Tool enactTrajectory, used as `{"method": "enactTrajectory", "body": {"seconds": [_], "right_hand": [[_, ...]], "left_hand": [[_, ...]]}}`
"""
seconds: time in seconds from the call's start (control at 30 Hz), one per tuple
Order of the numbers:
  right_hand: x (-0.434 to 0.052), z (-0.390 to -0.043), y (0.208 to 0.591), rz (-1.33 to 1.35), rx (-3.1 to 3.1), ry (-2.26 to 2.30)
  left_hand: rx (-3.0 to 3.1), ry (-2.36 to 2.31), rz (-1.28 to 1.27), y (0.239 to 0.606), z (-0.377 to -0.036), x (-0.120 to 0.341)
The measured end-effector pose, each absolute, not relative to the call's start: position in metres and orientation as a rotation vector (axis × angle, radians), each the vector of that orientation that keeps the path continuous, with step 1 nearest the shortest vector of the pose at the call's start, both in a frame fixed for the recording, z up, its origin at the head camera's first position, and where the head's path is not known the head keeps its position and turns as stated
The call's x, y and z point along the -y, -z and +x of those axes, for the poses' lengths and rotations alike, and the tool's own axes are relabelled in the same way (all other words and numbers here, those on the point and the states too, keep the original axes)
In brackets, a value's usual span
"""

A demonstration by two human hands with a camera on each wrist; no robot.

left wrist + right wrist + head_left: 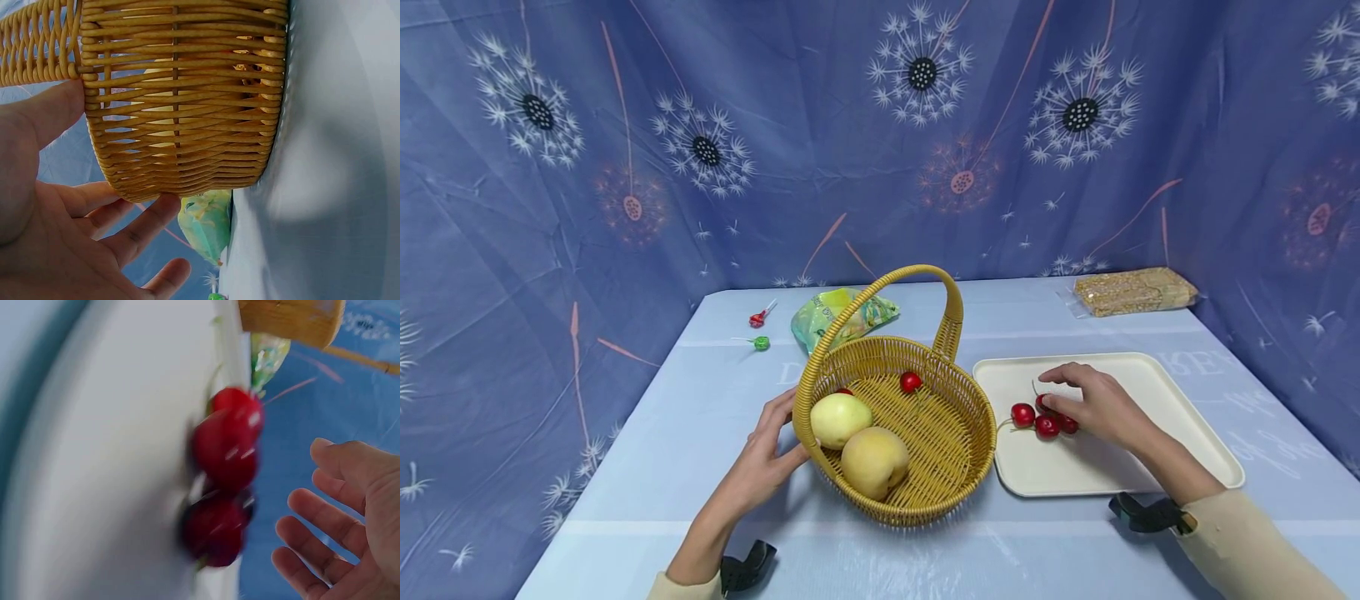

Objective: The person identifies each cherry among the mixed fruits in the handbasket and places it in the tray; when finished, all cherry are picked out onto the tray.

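Note:
My left hand rests against the left side of a woven yellow-brown basket with a tall hoop handle. In the left wrist view its thumb touches the rim by the handle base, and its fingers spread loosely along the wickerwork. Inside the basket lie a pale yellow-green fruit, a yellow peach, a cherry and another red one, mostly hidden. Over a cream tray hovers my right hand, its fingers relaxed and apart, close above several red cherries.
Behind the basket sits a green-yellow plastic bag. A red lollipop and a green lollipop lie at the back left. A clear-wrapped pack of noodle-like food lies at the back right. Blue patterned cloth hangs around the table.

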State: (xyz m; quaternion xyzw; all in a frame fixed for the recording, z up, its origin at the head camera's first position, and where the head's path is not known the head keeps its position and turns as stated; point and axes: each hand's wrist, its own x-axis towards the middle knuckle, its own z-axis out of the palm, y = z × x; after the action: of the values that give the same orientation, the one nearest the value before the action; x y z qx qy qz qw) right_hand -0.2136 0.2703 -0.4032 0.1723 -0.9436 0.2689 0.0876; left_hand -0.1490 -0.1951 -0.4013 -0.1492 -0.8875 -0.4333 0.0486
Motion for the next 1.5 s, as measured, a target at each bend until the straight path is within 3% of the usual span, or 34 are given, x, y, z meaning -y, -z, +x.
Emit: {"method": "enactTrajectory", "body": {"seconds": [0.63, 1.5], "right_hand": [[-0.179, -0.207, 0.339, 0.878, 2.688, -0.720], [-0.082, -0.249, 0.325, 1.121, 2.938, -0.430]], "left_hand": [[2.671, 1.328, -0.492, 0.403, -0.148, 0.196], [2.662, 1.348, -0.516, 0.402, -0.148, 0.196]]}}
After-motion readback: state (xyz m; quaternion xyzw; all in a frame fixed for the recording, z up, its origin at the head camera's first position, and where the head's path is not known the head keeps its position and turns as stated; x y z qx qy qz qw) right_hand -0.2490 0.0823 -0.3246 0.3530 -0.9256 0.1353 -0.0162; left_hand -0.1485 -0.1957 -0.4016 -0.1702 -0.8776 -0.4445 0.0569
